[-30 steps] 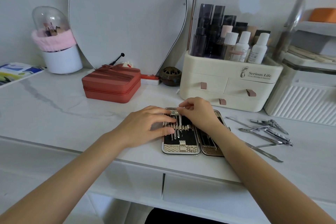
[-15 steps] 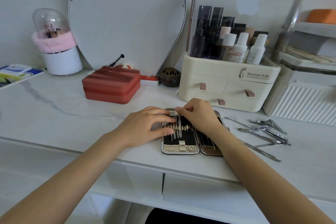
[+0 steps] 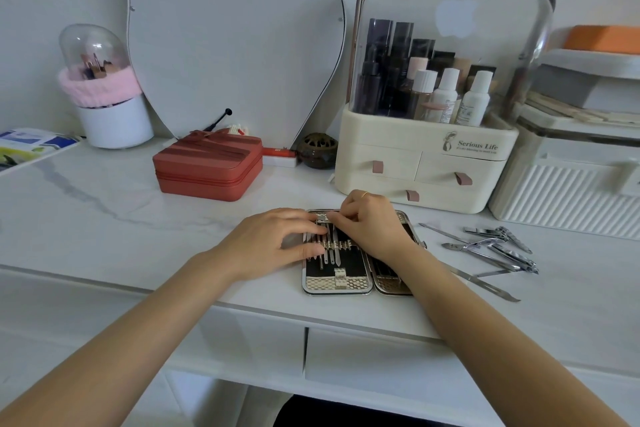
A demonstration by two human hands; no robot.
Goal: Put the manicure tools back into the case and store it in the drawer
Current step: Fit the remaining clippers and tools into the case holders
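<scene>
Cream cosmetics organizer [image 3: 429, 163], front face above the right-hand drawer: dark printed "Serious Life", with a small figure of a woman in a hat to its left. A finer line of print runs beneath the words; too small to read

White bottles [image 3: 476, 104] under the clear lid carry label print, illegible

Booklet [image 3: 31, 146] at far left of the bench: coloured cover, no readable text

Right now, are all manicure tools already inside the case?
No, several metal tools lie on the table, to the right of the open case.
</scene>
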